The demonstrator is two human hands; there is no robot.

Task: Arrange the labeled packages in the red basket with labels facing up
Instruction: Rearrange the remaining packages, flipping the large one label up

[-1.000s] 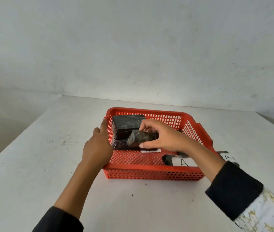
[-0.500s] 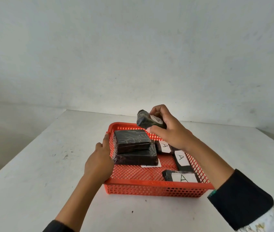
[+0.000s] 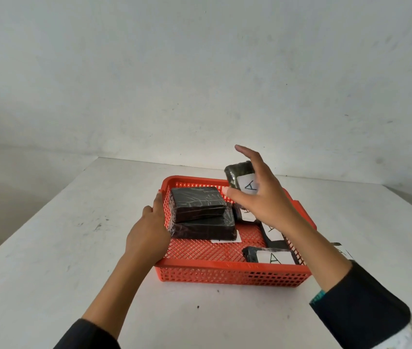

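A red mesh basket (image 3: 227,269) sits on the white table. My right hand (image 3: 263,195) holds a small black wrapped package (image 3: 240,176) above the basket's far side, its white "A" label turned toward me. My left hand (image 3: 148,235) grips the basket's left rim. Inside, at the left, a black package (image 3: 196,202) lies stacked on a larger black one (image 3: 205,226) with no label showing on top; a white label edge pokes out beneath. At the right lie labelled packages, one at the near corner (image 3: 270,255) and others (image 3: 273,231) partly hidden by my right arm.
Another labelled package (image 3: 342,249) lies on the table just right of the basket, mostly hidden by my right forearm. The white table (image 3: 61,248) meets a plain wall behind; its edges show at the left and far right.
My right hand lifted the small package out of the basket, raised it and turned it so the "A" label faces me. The left hand stayed on the basket's rim.
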